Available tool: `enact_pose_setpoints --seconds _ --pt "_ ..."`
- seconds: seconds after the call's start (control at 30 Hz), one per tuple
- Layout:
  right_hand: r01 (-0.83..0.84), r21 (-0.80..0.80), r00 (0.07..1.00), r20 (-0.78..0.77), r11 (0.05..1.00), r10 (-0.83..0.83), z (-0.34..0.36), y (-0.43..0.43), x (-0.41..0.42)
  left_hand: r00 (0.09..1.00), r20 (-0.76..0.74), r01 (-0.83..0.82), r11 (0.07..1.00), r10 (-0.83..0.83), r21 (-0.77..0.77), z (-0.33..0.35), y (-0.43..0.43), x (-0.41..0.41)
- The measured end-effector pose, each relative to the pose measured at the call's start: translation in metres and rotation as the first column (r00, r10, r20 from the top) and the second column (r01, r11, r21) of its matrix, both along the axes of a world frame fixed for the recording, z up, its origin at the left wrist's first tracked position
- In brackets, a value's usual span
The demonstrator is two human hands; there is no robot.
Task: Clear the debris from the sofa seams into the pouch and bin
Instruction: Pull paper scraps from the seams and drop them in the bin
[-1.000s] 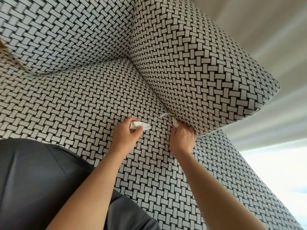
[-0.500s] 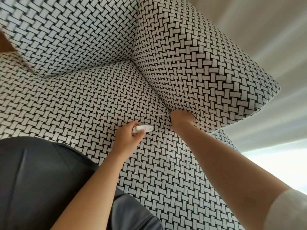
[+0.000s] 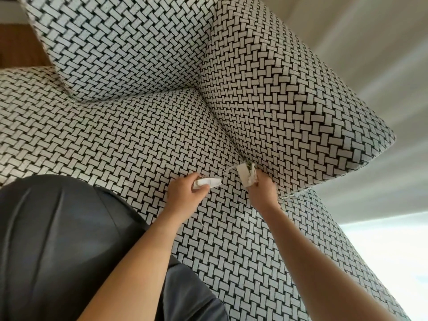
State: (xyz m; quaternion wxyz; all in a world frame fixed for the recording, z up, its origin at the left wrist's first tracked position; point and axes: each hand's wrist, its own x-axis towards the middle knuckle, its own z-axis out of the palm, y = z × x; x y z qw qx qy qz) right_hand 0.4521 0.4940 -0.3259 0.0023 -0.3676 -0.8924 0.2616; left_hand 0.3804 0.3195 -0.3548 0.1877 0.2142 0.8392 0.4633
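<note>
Where armrest meets seat, right of frame centre: pale debris [image 3: 246,177] pulled from seam, gripped in right hand [image 3: 262,191].

Long axis running upper left to lower right, upper end with dark green flecks toward seam [image 3: 234,149], thin white thread trailing left. Fingers of right hand curled tight on lower end. Left hand [image 3: 183,194], just left, fisted around small white pouch [image 3: 206,182], mouth pointing right toward debris. Woven black-and-white armrest [image 3: 289,107] bulging directly above right hand; back cushion [image 3: 120,42] upper left; dark garment [image 3: 58,239] lower left.
</note>
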Motion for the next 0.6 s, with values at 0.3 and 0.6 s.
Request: enact_pose_setpoints --seconds 0.3,0.6 --pt "-0.088 -0.029 0.996 -0.013 0.996 0.087 -0.005 -0.011 0.002 0.919 -0.388 -0.112 0.99 0.072 -0.082 -0.003 0.005 0.017" --pt "-0.232 0.29 0.972 0.042 0.929 0.23 -0.017 -0.011 -0.013 0.817 -0.575 -0.036 0.99 -0.051 -0.139 -0.004 0.009 0.017"
